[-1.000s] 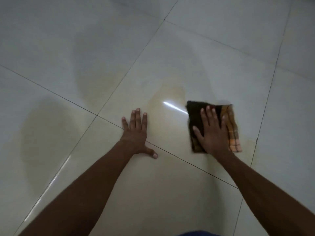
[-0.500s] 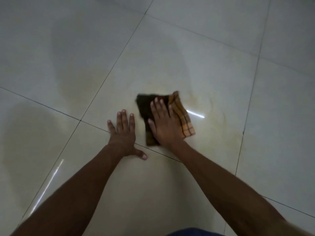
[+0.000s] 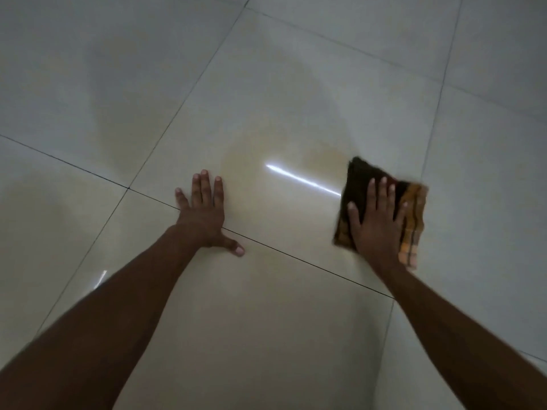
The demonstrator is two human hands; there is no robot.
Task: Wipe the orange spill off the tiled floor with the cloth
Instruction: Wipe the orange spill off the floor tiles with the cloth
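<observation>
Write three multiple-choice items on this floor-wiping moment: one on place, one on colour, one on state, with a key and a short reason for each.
1. Where does the cloth lie?
A. under the right hand
B. under the left hand
C. between the hands

2. What colours is the cloth?
A. plain white
B. dark brown with orange checks
C. blue stripes

3. How is the left hand held?
A. clenched in a fist
B. lifted off the floor
C. flat on the tiled floor, fingers spread

Key: 1 A, the right hand presses on it; 2 B, a dark fold beside a checked orange edge; 3 C, the palm is down on the tile and empty.
</observation>
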